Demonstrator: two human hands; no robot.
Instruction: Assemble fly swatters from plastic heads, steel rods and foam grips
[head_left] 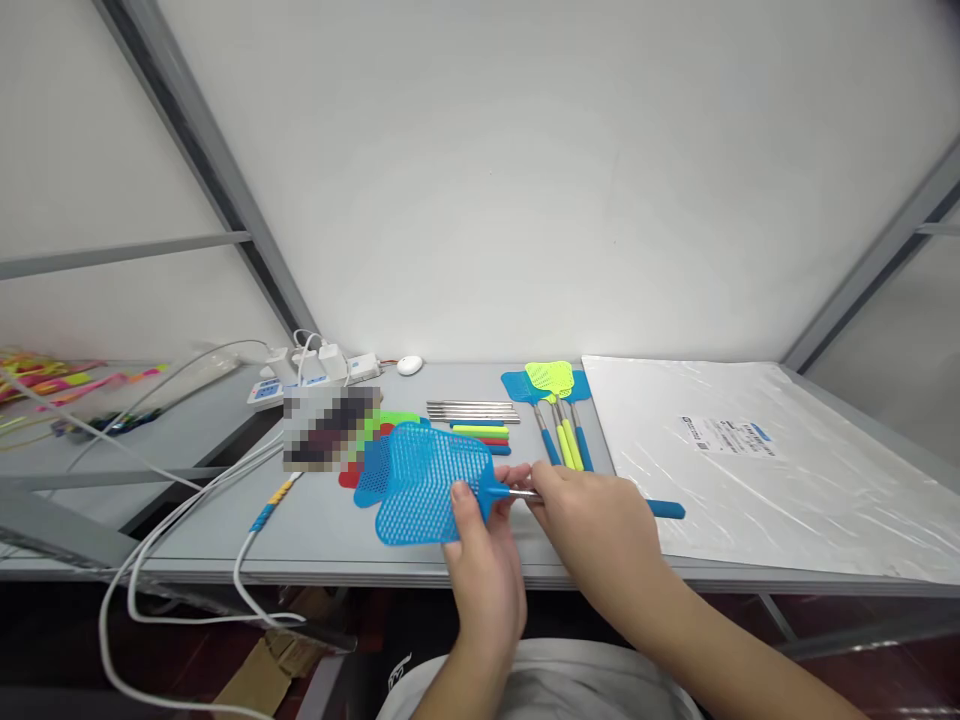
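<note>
My left hand (484, 550) grips a blue fly swatter (431, 480) by the lower part of its mesh head, thumb on top. My right hand (596, 515) is closed around its thin metal rod, close to the head; the blue handle end sticks out beyond that hand. Behind the held head lie loose swatter heads (375, 470) in blue, red and green, partly covered. Metal rods (472, 411) rest in a row, with coloured handle grips (480, 432) in front of them. Farther right lie several whole swatters (551, 380), blue and yellow-green.
A large white plastic-wrapped package (712, 480) with a label covers the right of the grey table (315, 540). At the left stand a power strip (266, 392) with plugs and white cables (180, 510). A white mouse-like object (409, 365) sits against the wall. Metal frame posts flank the table.
</note>
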